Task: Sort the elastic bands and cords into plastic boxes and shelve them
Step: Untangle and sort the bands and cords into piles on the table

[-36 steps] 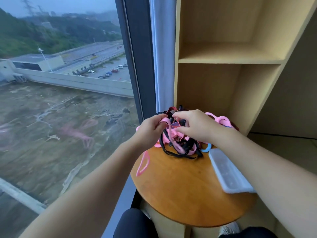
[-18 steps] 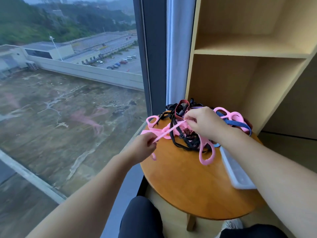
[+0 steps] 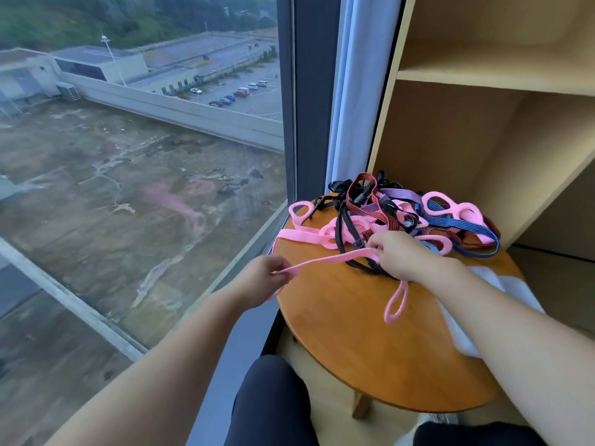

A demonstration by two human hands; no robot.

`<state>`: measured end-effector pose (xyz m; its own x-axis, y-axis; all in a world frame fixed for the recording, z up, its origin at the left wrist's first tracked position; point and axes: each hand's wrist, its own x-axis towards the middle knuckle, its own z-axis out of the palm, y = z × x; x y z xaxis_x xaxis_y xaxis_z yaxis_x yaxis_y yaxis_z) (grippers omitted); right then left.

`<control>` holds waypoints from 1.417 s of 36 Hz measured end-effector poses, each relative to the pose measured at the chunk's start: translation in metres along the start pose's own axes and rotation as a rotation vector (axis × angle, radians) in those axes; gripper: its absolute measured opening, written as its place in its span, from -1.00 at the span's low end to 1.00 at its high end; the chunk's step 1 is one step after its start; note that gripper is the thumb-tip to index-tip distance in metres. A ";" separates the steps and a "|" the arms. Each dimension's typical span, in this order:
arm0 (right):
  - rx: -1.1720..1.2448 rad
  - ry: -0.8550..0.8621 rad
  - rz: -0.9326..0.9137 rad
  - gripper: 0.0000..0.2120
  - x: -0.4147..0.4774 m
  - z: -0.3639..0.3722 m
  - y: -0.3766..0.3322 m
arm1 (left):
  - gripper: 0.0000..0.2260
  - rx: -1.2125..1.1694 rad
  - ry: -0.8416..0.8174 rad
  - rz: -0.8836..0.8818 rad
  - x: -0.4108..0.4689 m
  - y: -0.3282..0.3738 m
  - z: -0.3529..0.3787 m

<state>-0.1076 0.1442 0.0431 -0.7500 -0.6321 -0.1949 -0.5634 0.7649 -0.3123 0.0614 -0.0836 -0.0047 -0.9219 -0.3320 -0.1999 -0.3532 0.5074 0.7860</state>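
Both hands pinch one pink band (image 3: 325, 261), stretched between left hand (image 3: 264, 278) and right hand (image 3: 397, 257).

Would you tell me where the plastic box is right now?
In the head view, the plastic box lies at the right edge of the round wooden table, partly hidden under the right forearm, nearer the person than the band pile.

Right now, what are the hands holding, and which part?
One pink band. The left hand pinches it past the table edge; the right hand grips it farther along, beside the pile.
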 end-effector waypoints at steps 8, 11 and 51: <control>0.000 -0.160 -0.004 -0.89 0.011 0.033 -0.001 | -0.83 -0.037 0.026 -0.031 0.009 0.000 0.010; -0.006 -0.274 -0.020 -0.78 0.021 0.036 -0.007 | -0.90 -0.075 0.094 -0.059 0.012 -0.004 0.010; 0.235 0.103 -0.182 -0.88 0.153 0.034 -0.082 | -0.77 -0.078 0.307 0.003 0.057 -0.021 -0.023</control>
<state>-0.1644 -0.0200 0.0069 -0.6819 -0.7311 -0.0243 -0.6055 0.5827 -0.5420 0.0203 -0.1314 -0.0191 -0.8276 -0.5609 -0.0211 -0.3263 0.4500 0.8313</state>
